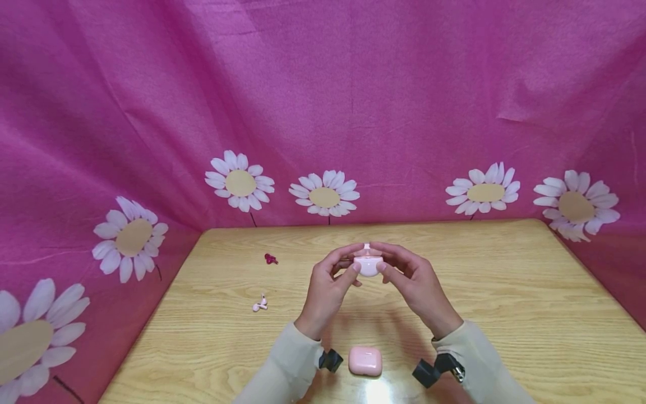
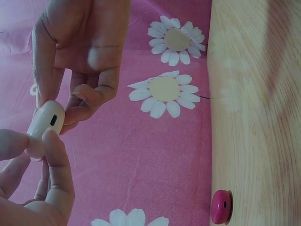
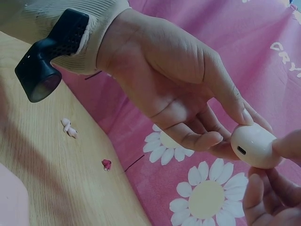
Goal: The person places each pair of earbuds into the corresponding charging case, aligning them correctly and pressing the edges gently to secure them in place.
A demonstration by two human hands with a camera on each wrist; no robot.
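Observation:
Both hands hold a small, pale earbud charging case [image 1: 369,267] above the wooden table. My left hand [image 1: 325,289] pinches its left end and my right hand [image 1: 425,287] its right end, with each thumb on the near face. A small white part shows between the fingertips above the case in the head view. The right wrist view shows a dark charging port on the case [image 3: 256,146], with the fingers of the left hand [image 3: 176,84] beside it. In the left wrist view, the right hand [image 2: 84,47] grips the case's upper end.
A pink earbud case [image 1: 365,361] lies on the table between the forearms. To the left are a pair of pale earbuds [image 1: 260,303] and magenta earbuds [image 1: 271,258]. A magenta case [image 2: 221,207] sits on the table in the left wrist view. A flowered pink cloth [image 1: 393,112] encloses the table.

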